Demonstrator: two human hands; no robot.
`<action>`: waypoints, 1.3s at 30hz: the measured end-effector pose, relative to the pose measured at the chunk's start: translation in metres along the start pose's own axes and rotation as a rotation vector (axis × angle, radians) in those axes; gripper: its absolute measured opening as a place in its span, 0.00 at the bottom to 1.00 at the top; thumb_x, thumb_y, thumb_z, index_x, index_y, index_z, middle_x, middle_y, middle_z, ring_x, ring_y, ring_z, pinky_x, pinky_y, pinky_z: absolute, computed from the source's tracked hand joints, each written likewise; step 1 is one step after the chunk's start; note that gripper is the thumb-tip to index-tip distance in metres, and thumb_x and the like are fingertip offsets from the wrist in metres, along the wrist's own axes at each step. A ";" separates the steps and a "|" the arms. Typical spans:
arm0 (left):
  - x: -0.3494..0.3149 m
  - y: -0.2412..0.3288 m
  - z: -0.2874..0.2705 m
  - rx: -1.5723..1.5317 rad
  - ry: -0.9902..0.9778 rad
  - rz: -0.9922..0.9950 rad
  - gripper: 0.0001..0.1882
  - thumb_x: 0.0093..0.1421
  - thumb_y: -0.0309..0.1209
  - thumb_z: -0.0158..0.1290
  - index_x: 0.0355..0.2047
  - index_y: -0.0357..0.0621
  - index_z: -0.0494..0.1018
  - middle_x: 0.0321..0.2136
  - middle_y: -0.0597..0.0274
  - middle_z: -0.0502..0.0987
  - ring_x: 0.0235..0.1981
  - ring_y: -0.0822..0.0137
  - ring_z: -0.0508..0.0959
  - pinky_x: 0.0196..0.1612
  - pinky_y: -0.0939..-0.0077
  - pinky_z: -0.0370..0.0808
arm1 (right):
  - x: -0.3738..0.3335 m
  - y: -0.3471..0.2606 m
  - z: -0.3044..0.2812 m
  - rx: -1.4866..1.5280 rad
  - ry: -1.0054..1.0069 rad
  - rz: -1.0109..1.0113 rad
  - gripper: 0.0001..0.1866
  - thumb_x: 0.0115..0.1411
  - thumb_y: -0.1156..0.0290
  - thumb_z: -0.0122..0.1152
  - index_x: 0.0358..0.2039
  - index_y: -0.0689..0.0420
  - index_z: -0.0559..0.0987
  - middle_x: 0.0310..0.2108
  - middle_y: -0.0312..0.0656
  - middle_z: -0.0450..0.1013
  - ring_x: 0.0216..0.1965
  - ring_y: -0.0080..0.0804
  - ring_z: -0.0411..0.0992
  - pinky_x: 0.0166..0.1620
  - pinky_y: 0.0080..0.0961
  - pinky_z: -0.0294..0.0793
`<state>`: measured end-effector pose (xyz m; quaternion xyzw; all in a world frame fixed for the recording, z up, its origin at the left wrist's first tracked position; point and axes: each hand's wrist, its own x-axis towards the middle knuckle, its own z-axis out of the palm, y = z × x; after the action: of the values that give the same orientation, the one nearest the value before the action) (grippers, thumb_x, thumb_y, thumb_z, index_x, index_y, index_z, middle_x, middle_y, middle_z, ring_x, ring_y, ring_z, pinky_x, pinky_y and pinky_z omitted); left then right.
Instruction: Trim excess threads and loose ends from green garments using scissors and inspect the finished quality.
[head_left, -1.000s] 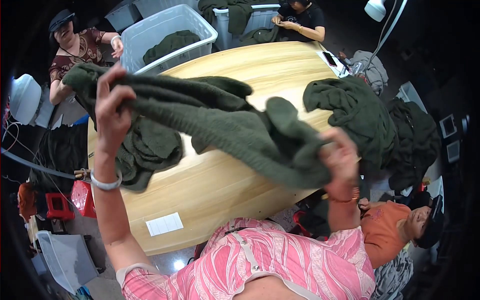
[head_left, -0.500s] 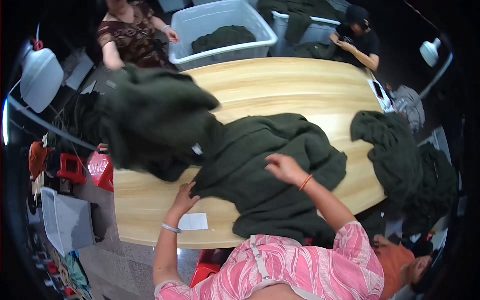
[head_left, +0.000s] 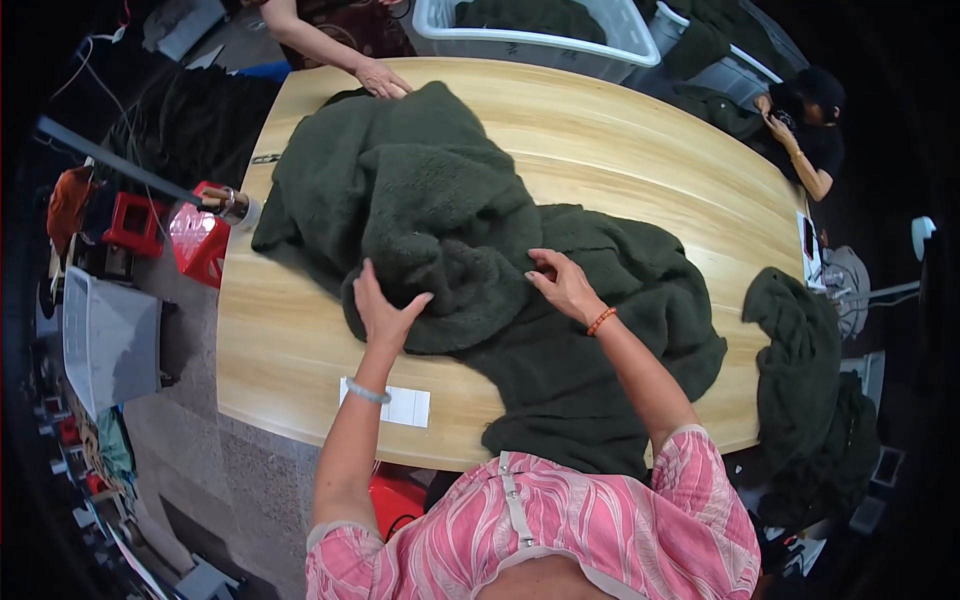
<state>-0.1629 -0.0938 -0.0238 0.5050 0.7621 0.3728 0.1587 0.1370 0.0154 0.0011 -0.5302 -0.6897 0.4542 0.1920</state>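
A dark green fleecy garment [head_left: 430, 180] lies heaped on the left half of the wooden table [head_left: 270, 350]. It overlaps another dark green garment [head_left: 620, 290] spread out to its right. My left hand [head_left: 383, 312], thumb and fingers spread, is at the near edge of the heap. My right hand [head_left: 565, 285] hovers over the place where the two garments meet, fingers apart and slightly bent. Nothing shows in either grasp. Beneath my left wrist lies a white paper slip [head_left: 408, 407]. Across the table, a co-worker's hand [head_left: 382, 78] rests by the heap's far edge.
More dark green garments [head_left: 800, 350] hang over the table's right edge. Large plastic bins [head_left: 540, 45] holding green cloth stand beyond the far edge. Another person [head_left: 805, 125] is at the far right. A cup with tools [head_left: 235, 207] and red stools [head_left: 197, 240] are on the left.
The lifted garment has come down onto the table, partly over the other one. My left hand has moved up to its edge. The co-worker's hand has reached further over the table.
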 end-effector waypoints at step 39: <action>-0.071 0.108 -0.159 -1.058 -0.278 -0.040 0.37 0.54 0.38 0.63 0.59 0.34 0.63 0.53 0.53 0.73 0.53 0.59 0.74 0.59 0.65 0.68 | -0.014 -0.155 0.062 0.452 -0.208 -0.715 0.25 0.58 0.61 0.61 0.55 0.58 0.71 0.47 0.49 0.72 0.51 0.41 0.69 0.59 0.33 0.64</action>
<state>-0.1597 -0.1989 0.1520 0.3863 0.4519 0.6318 0.4973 0.0099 -0.0273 0.1012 -0.1540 -0.7288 0.5498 0.3779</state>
